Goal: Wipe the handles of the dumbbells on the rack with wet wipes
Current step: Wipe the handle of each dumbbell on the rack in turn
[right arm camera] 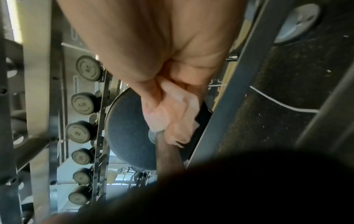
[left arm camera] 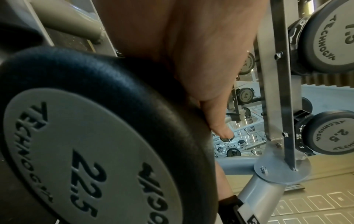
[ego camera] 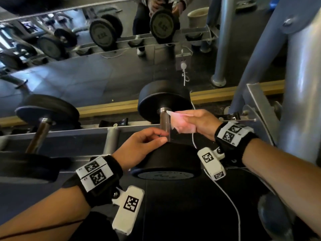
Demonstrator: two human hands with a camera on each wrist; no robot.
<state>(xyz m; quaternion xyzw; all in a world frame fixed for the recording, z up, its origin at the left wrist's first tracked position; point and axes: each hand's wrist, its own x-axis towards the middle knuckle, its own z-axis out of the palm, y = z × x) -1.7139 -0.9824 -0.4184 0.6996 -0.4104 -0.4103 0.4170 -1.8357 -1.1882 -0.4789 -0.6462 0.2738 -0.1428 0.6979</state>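
A black dumbbell lies on the rack, its far head toward the mirror and its near head toward me, marked 22.5. Its steel handle runs between them. My left hand rests on the near head's rim, loosely curved fingertips touching the handle's near end. My right hand grips a crumpled white wet wipe and holds it against the handle's right side, close to the far head. The right wrist view shows the same wipe bunched in the fingers beside the handle.
A second black dumbbell lies on the grey rack rail to the left. A grey rack upright rises close on the right. A mirror behind reflects more dumbbells. A white cable hangs from my right wrist. Small dumbbells sit on a side rack.
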